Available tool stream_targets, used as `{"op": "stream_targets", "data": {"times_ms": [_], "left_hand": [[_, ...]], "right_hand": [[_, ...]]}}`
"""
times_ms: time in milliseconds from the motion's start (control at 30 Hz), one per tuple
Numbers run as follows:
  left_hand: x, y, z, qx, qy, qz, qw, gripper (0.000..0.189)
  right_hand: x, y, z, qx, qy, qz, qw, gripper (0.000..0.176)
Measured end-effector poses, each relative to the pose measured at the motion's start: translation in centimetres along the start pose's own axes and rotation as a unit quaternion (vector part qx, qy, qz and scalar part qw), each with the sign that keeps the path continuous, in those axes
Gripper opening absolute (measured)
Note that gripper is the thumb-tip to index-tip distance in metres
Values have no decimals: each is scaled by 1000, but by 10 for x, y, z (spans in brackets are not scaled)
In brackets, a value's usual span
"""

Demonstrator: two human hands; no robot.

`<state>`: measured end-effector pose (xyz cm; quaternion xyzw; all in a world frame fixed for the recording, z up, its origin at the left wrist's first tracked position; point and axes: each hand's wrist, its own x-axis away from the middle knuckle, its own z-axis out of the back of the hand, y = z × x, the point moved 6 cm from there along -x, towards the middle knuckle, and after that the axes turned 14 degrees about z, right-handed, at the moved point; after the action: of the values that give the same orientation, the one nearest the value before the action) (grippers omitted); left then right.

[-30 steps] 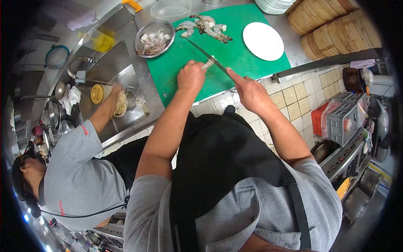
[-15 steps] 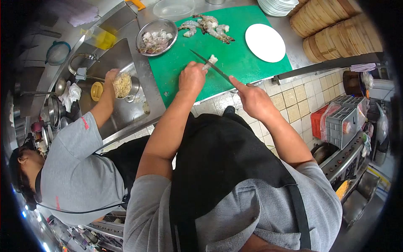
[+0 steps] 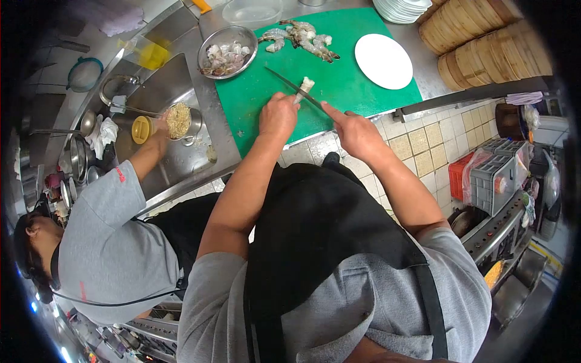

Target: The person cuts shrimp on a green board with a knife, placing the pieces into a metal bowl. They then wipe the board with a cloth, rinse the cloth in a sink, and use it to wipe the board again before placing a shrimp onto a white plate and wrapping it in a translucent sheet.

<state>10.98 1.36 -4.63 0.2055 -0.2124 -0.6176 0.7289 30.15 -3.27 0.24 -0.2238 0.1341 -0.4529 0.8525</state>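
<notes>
My left hand (image 3: 279, 116) is closed around the near end of a peeled shrimp (image 3: 306, 83) over the green cutting board (image 3: 254, 103). In my right hand (image 3: 359, 135) is a kitchen knife (image 3: 295, 86), its blade pointing to the far left and crossing the shrimp close to my left fingertips. Farther up the board lies a pile of shrimp (image 3: 307, 40) with tails on. A metal bowl (image 3: 204, 63) of shrimp rests at the board's left corner. To the right, a white plate (image 3: 383, 61) sits on the board.
At left a co-worker (image 3: 115, 242) reaches into the sink (image 3: 175, 75), one hand beside a metal container of pale chopped food (image 3: 178, 120). Bamboo steamers (image 3: 484, 48) and stacked white plates (image 3: 401, 9) stand at the far right. Grey crates (image 3: 493, 181) are lower right.
The knife and my right hand have shifted slightly left, and the blade now crosses lower on the shrimp. The shrimp stands more upright in view. The co-worker's hand has moved down beside the container.
</notes>
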Motion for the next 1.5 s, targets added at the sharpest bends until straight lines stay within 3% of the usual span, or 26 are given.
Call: {"op": "stream_targets", "data": {"times_ms": [867, 1333, 1500], "left_hand": [[9, -15, 8, 2, -12, 48, 999, 22], [5, -18, 5, -6, -13, 42, 999, 21], [4, -21, 2, 2, -5, 50, 999, 20]], "right_hand": [[15, -15, 6, -10, -31, 28, 999, 57], [-1, -16, -4, -35, 5, 52, 998, 54], [5, -17, -6, -43, -16, 26, 999, 53]]}}
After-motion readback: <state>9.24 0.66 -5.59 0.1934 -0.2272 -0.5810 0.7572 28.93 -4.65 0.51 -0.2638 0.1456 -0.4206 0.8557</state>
